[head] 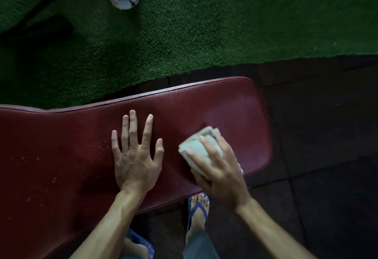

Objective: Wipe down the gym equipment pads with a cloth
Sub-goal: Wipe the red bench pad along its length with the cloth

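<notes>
While right hand (216, 168) pinches folded grey cloth (201, 148) against maroon bench pad (235, 107), near its right end; left hand (136, 156) spread flat, bracing. Risk: droplets (36, 159) at left likely missed; loosely folded cloth may unfold.

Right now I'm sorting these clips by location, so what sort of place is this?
Most likely a gym floor. A long padded bench in dark red vinyl stands on dark rubber floor tiles, next to green artificial turf. The right hand presses a folded cloth onto the pad.
</notes>
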{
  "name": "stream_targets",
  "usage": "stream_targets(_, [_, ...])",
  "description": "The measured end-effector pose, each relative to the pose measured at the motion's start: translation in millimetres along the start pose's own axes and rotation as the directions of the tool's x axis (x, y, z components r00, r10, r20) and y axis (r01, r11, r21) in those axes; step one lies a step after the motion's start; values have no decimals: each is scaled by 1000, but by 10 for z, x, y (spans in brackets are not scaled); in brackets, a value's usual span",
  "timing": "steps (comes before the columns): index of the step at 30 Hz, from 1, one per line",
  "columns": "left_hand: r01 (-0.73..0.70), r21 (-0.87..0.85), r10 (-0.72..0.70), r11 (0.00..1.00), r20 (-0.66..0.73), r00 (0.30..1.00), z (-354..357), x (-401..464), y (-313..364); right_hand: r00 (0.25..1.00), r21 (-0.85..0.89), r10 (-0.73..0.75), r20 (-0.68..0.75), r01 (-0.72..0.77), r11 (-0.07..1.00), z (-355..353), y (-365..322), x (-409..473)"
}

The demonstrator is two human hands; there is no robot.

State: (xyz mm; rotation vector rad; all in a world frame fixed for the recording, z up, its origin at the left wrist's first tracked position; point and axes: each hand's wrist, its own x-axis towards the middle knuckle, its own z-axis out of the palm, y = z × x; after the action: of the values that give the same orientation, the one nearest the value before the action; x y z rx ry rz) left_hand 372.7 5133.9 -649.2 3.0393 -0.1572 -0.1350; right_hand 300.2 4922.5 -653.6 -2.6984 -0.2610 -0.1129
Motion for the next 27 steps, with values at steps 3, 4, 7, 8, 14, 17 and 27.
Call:
stream_targets(3, [0, -2, 0, 1000, -3, 1000, 4, 7, 8, 971, -18, 239, -26, -239, 971, -127, 449, -249])
stream_targets(4, [1, -1, -1, 1000, -3, 1000, 3, 8, 12, 932, -30, 354, -73, -357, 934, -151, 580, -159])
stream_targets(7, [5, 20, -5, 1000, -9, 1000, 9, 8, 10, 793, -52, 553, -257, -583, 811, -120, 793, 569])
stream_targets(8, [4, 22, -3, 1000, -10, 1000, 16, 6, 10, 751, -34, 584, -307, -622, 782, -93, 795, 866])
stream_targets(14, [4, 18, -4, 1000, -16, 1000, 20, 2, 27, 950, -19, 280, -140, -286, 958, 144, -140, 1058])
stream_targets(17, [-3, 26, 3, 1000, -25, 1000, 15, -6, 14, 999, 15, 46, -24, -46, 999, 25, -127, 284])
stream_targets(27, [5, 33, -4, 999, -22, 1000, 31, 7, 10, 712, 20, 636, -300, -661, 750, -10, 650, 994])
